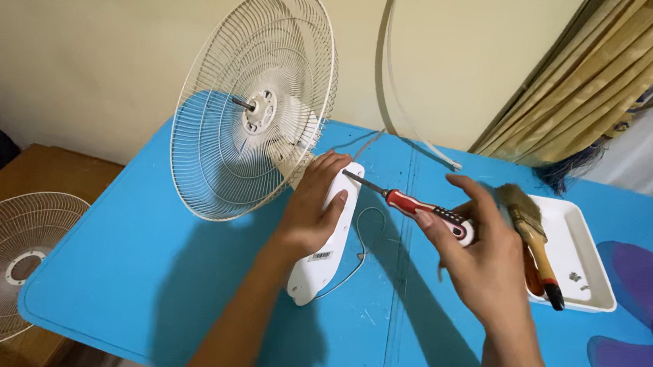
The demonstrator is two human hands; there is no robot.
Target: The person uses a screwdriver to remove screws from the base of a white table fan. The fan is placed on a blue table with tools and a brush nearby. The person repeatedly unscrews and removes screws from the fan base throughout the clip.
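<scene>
Fingers of the left hand (315, 206) press flat on the fan neck (327, 235), gripping nothing; the right hand (483, 258) pinches a screwdriver (412, 205), tip toward it.

Both forearms are bare and reach up from the lower edge of the view, converging slightly. The left hand (315, 206) lies palm down, wrist straight, its fingers (330, 168) extended and slightly spread, pressing flat. The right hand (478, 250) is raised a little higher with its back toward the camera, wrist bent inward, thumb and fingers (427, 217) curled in what appears to be a pinch grip.
</scene>
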